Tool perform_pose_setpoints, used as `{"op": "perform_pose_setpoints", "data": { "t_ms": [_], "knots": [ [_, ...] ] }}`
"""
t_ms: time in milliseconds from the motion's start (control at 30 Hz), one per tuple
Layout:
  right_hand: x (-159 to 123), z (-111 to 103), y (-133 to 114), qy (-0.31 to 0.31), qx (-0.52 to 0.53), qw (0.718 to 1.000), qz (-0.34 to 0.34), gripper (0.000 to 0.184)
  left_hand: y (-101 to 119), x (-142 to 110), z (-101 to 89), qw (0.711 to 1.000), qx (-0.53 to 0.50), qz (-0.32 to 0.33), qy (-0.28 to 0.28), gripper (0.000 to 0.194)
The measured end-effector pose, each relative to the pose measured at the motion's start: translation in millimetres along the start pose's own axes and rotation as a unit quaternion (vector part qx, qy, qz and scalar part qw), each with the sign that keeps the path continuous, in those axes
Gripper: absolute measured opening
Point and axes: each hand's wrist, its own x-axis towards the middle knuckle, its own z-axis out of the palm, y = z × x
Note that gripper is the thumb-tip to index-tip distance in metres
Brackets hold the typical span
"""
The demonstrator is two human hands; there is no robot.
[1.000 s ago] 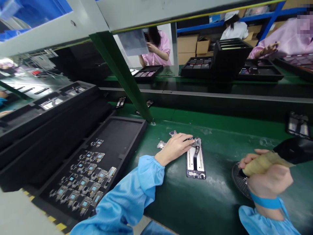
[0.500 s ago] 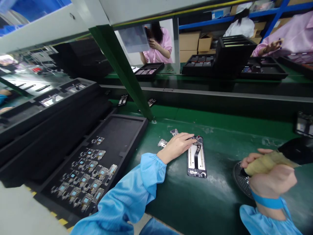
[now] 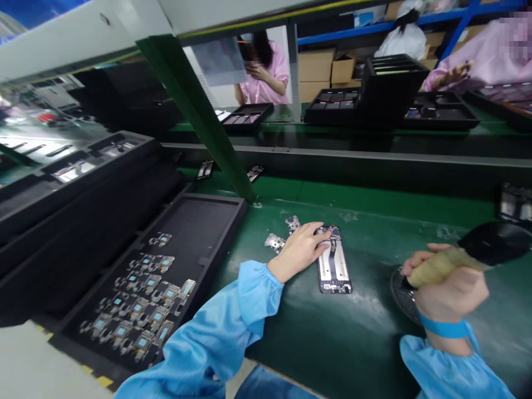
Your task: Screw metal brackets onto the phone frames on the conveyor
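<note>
My left hand [image 3: 301, 249] lies over the upper left of an opened phone [image 3: 334, 271], its bent fingers pressing on the phone's top end and left edge. The phone lies flat, with a black flex cable running down its pale middle. Two loose circuit boards, one silvery [image 3: 274, 241] and one darker [image 3: 292, 223], lie left of the phone, close to my hand. My right hand [image 3: 451, 293] is wrapped around a tool with a yellowish taped grip [image 3: 440, 266] and a black end [image 3: 492, 244]; its working end is hidden. Beneath this hand is a round perforated metal dish [image 3: 403, 296].
A black tray [image 3: 220, 208] with rows of circuit boards [image 3: 139, 307] stands on the left, beside stacked black trays [image 3: 83, 221]. A green post [image 3: 199, 122] rises beyond. More opened phones [image 3: 515, 202] lie at the right and back. Across the bench, people in pink sit near trays.
The view has shifted slightly. My left fingers have drawn back a little on the phone's top end, with the thumb now at its left edge. My right hand still grips the tool.
</note>
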Motion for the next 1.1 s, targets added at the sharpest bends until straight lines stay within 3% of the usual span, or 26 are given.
{"op": "perform_pose_setpoints", "data": {
  "t_ms": [100,300,433,700,867,1100],
  "knots": [
    [-2,-1,8,-0.023,0.008,0.998,-0.055,0.063,8,1,1.7,1.000,0.003,-0.003,0.002,0.028],
    [-6,-5,6,-0.053,-0.019,0.996,-0.071,0.066,53,-10,11.9,0.987,-0.092,0.120,-0.044,0.026],
    [-6,-6,4,-0.052,-0.014,0.996,-0.075,0.065,76,-16,18.2,0.980,-0.114,0.153,-0.058,0.027],
    [-9,4,-15,-0.008,0.027,0.996,-0.088,0.071,76,-16,20.6,0.979,-0.134,0.141,-0.065,0.027],
    [-19,14,-9,-0.076,0.015,0.995,-0.067,0.070,78,-15,18.9,0.979,-0.131,0.139,-0.069,0.027],
    [-22,11,1,-0.083,-0.027,0.995,-0.052,0.077,80,-14,16.0,0.979,-0.129,0.139,-0.073,0.025]
  ]
}}
